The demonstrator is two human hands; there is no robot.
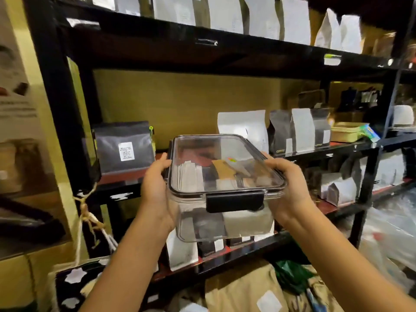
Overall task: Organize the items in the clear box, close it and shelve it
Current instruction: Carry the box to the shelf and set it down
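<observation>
Both hands are on the clear box (pixel 222 190), one on each side, and I hold it up in front of the black shelving unit (pixel 56 91). My left hand (pixel 157 188) wraps the box's left wall, thumb up on the lid's edge and fingers curled underneath. My right hand (pixel 286 188) clamps the right side in the same way, thumb lying along the lid rim. The transparent lid (pixel 216 163) sits on the box, and the black latch (pixel 235 201) on the near side is folded down against the wall. Through the plastic I can see small packets (pixel 191 176) standing on edge, white, brown and dark ones, packed close together.

The box hangs in the air level with the middle shelf (pixel 126 174), touching no board. Towards that shelf's left end stands a dark grey bag (pixel 123 147) with a white label. Towards its right stand a white pouch (pixel 245 127) and several grey and white coffee bags (pixel 299 131). White bags (pixel 225 12) line the top shelf. Below my forearms lie tan sacks (pixel 245 289).
</observation>
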